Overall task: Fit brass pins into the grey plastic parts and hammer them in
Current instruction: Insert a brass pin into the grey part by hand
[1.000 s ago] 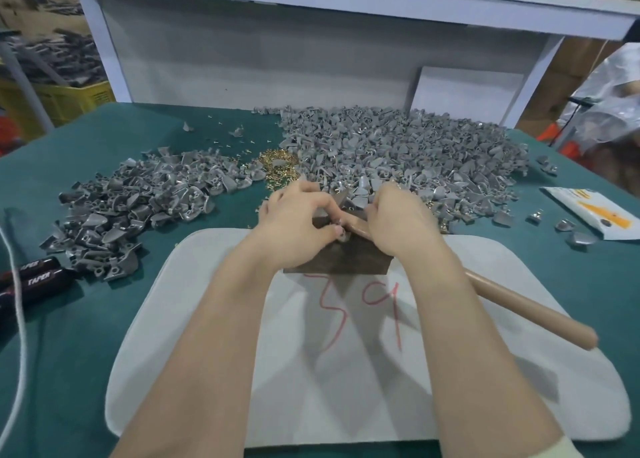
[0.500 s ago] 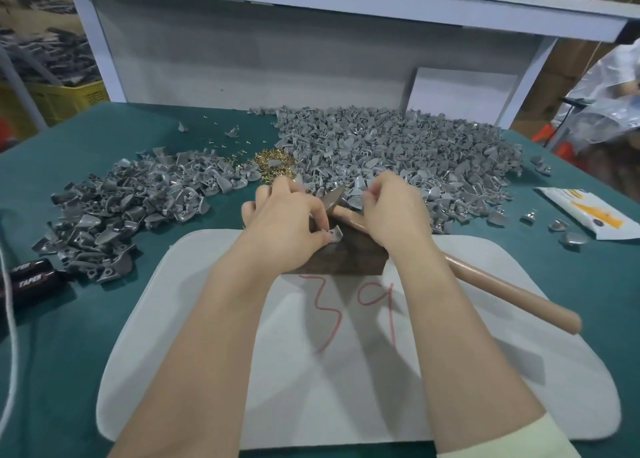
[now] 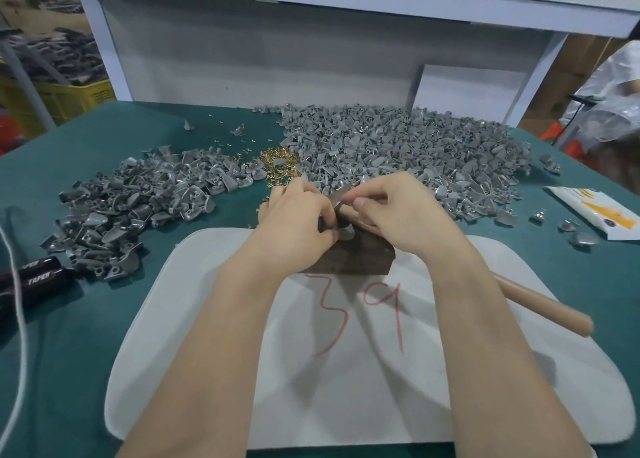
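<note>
My left hand [image 3: 298,222] pinches a small grey plastic part [image 3: 346,233] against the top of a dark block [image 3: 360,256] that sits on a white mat [image 3: 346,388]. My right hand [image 3: 398,215] is closed round a hammer near its metal head [image 3: 337,197], fingertips meeting the left hand's over the part. The wooden handle [image 3: 540,307] sticks out to the lower right. Whether a pin sits in the part is hidden by my fingers. Brass pins [image 3: 278,166] lie in a small heap just beyond my left hand.
A large pile of grey parts [image 3: 398,152] fills the far middle of the green table; a darker pile [image 3: 138,208] lies to the left. Loose parts [image 3: 585,239] and a white packet [image 3: 595,211] lie right. Black tubes [image 3: 34,274] and a white cord [image 3: 20,353] are at left.
Both hands stay on the block with small finger shifts. The hammer head has tilted up a little between my hands, and my view has shifted slightly.
</note>
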Available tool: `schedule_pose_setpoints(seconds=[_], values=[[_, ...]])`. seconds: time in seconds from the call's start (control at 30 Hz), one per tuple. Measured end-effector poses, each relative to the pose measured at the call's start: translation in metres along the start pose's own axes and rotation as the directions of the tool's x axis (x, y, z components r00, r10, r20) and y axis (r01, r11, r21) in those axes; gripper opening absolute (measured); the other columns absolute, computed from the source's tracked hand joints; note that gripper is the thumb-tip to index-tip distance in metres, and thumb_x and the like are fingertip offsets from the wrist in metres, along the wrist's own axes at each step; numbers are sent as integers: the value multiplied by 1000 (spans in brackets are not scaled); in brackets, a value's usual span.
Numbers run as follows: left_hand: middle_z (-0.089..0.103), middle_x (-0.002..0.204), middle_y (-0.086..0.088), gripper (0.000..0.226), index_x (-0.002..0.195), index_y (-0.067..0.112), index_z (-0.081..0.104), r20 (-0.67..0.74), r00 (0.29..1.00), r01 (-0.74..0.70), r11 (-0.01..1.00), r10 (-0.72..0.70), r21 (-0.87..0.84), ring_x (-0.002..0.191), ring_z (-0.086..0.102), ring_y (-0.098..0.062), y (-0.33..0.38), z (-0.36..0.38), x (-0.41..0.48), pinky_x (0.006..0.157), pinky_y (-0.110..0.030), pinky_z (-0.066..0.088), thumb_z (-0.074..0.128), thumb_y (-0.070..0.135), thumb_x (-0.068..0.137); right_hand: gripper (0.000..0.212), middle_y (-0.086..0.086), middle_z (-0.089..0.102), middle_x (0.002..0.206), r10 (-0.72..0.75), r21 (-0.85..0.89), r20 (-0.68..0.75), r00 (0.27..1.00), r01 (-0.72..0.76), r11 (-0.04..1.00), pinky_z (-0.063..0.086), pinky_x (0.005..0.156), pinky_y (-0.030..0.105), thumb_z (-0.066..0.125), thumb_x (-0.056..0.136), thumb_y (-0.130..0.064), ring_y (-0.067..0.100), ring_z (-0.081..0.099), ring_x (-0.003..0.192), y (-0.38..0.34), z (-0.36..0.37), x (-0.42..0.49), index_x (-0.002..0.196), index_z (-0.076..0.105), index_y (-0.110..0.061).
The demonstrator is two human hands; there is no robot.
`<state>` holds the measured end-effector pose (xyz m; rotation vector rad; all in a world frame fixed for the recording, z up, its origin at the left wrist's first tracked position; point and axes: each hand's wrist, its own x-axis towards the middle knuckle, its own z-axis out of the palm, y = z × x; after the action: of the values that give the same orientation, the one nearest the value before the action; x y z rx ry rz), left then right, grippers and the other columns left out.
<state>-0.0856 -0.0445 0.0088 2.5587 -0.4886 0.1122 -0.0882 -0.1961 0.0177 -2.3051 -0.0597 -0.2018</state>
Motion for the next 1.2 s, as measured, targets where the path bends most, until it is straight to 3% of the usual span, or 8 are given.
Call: schedule_pose_setpoints(seconds=[0.17, 0.33, 0.5, 0.67, 0.9, 1.03, 1.2], values=[[38, 132, 2, 15, 80, 29, 58, -12, 1000, -15, 1000, 15, -15, 126, 30, -24, -1, 4, 1, 103, -36, 31, 66, 40, 85, 20, 0, 66, 75, -20, -7, -8, 1000, 20, 1000, 55, 77, 44, 64, 86, -12, 27, 66, 76, -3, 1, -2, 74, 61, -28], [34, 140, -1, 15, 94, 24, 69, -7, 1000, -18, 1000, 18, -18, 130, 27, -27, -2, 6, 3, 106, -35, 29, 65, 36, 86, 19, -4, 60, 70, -62, -153, -31, 998, 57, 987, 51, 71, 33, 67, 86, -22, 19, 60, 73, -2, -2, -4, 69, 58, -27], [34, 141, -2, 14, 96, 22, 70, -10, 1000, -23, 1000, 23, -10, 130, 27, -27, -3, 7, 4, 105, -34, 28, 64, 31, 88, 19, -14, 52, 68, -82, -263, 59, 995, 95, 960, 35, 66, 23, 63, 87, -18, 7, 49, 67, -3, -2, -7, 73, 55, -27], [34, 141, -1, 13, 95, 22, 71, -4, 1000, -21, 1000, 21, -18, 131, 26, -27, -3, 8, 5, 105, -35, 28, 65, 30, 87, 26, -12, 52, 67, -67, -317, 115, 991, 101, 943, 38, 66, 24, 62, 87, -13, 15, 52, 73, -6, 1, -8, 68, 52, -29], [37, 140, -2, 13, 92, 19, 70, -11, 999, -35, 999, 34, -24, 130, 27, -27, -3, 7, 5, 102, -33, 29, 65, 30, 88, 17, 1, 61, 81, -91, -380, 102, 991, 123, 917, 47, 73, 30, 58, 88, -12, 21, 57, 81, -13, 4, -12, 74, 59, -23], [37, 139, -3, 15, 91, 15, 69, -11, 999, -53, 998, 52, -24, 129, 28, -27, -3, 7, 4, 99, -31, 30, 63, 29, 88, 14, 10, 63, 94, -99, -447, 113, 989, 140, 883, 49, 80, 37, 55, 89, -12, 29, 57, 90, -18, 8, -12, 88, 69, -13], [37, 140, -2, 16, 93, 15, 69, -7, 999, -42, 999, 41, -14, 129, 28, -27, -4, 7, 5, 100, -32, 31, 63, 30, 89, 13, 10, 65, 92, -96, -430, 112, 989, 135, 893, 50, 80, 37, 56, 88, -12, 28, 59, 89, -19, 8, -12, 89, 69, -12]])
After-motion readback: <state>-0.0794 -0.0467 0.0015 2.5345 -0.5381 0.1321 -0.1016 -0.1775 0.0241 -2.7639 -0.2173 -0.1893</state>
